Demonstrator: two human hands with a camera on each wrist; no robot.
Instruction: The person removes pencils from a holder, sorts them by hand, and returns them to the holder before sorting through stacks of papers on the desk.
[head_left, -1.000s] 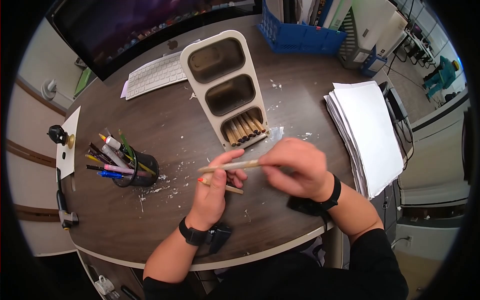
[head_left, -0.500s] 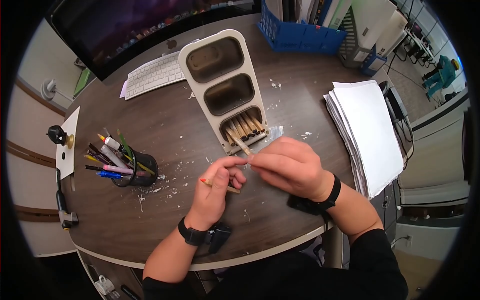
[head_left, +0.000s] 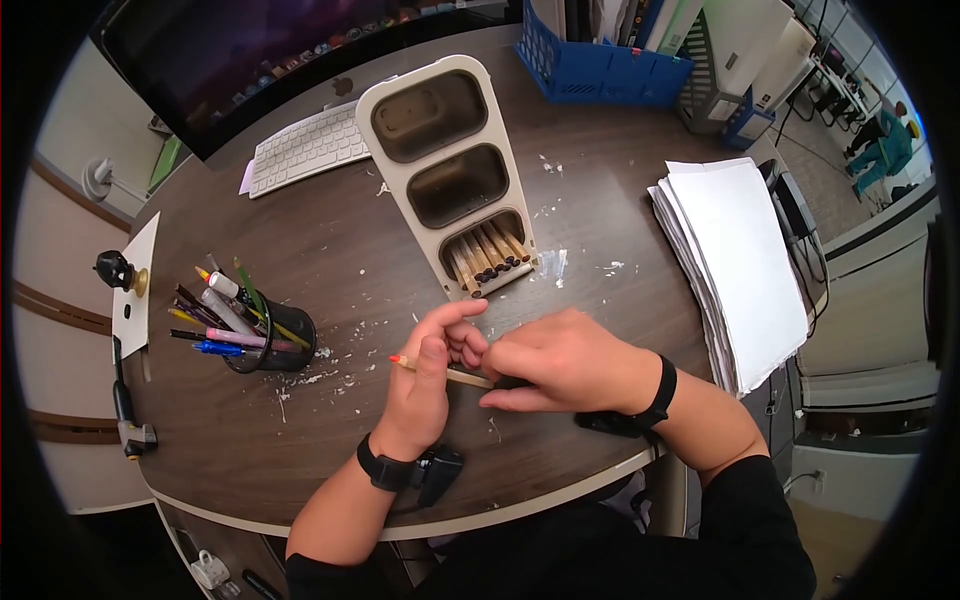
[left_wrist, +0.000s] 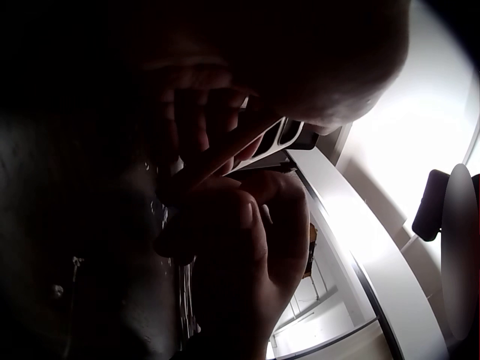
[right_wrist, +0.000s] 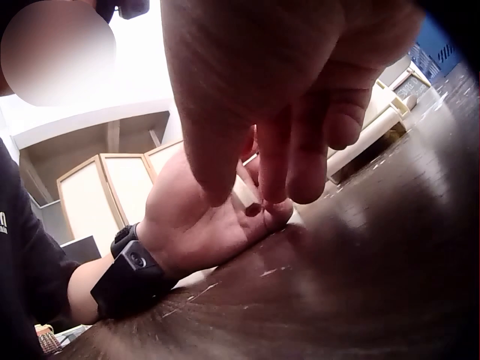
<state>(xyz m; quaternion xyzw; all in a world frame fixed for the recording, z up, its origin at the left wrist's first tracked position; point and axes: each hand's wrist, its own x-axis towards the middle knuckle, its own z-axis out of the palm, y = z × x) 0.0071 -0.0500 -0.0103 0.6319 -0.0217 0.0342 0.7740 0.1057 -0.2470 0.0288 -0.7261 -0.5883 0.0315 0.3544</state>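
My left hand point(head_left: 425, 385) holds a red-tipped wooden pencil point(head_left: 465, 377) under its thumb, across the palm, with the other fingers loosely bent. The right hand point(head_left: 560, 365) is at the pencil's blunt end, its thumb below and fingers above, a gap showing between them. In the right wrist view that blunt pencil end point(right_wrist: 246, 196) lies between the spread thumb and fingers. Just beyond the hands stands a beige three-compartment organizer point(head_left: 408, 195). Several wooden pencils point(head_left: 488, 250) with dark ends rest in its nearest compartment; the other two hold none.
A black mesh cup point(head_left: 290, 345) of pens stands left, among white scraps on the desk. Behind are a keyboard point(head_left: 310, 155) and monitor. A paper stack point(head_left: 735, 270) lies right, and a blue file basket point(head_left: 610, 75) stands at the back.
The right hand has set a wooden pencil into the nearest compartment and let it go. It then came down to the blunt end of the pencil in the left hand, which has stayed in place.
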